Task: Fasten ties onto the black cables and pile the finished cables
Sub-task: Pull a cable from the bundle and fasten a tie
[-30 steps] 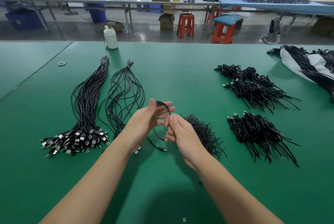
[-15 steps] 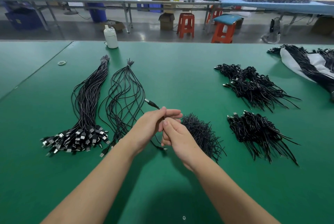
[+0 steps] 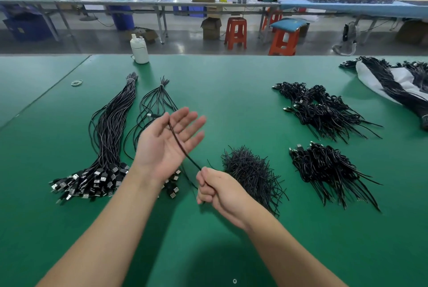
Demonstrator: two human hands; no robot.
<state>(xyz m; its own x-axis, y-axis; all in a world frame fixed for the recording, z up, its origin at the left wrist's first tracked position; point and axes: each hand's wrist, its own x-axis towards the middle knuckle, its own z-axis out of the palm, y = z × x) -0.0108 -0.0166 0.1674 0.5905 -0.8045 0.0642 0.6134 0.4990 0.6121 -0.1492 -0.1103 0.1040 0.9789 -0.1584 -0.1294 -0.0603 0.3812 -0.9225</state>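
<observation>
One black cable is up off the green table, stretched on a slant: its long axis runs from the near right up to the far left, plug end poking out past the left fingertips. The left hand is spread wide, palm up, fingers straight, and the cable simply lies across the palm and fingers. The right hand is curled tight, pinching the cable's near end. Just right of that fist sits the heap of ties. Beyond it, two piles of finished cables. Left of the open fingers, untied cable bundles lie lengthwise. No writing readable anywhere.
</observation>
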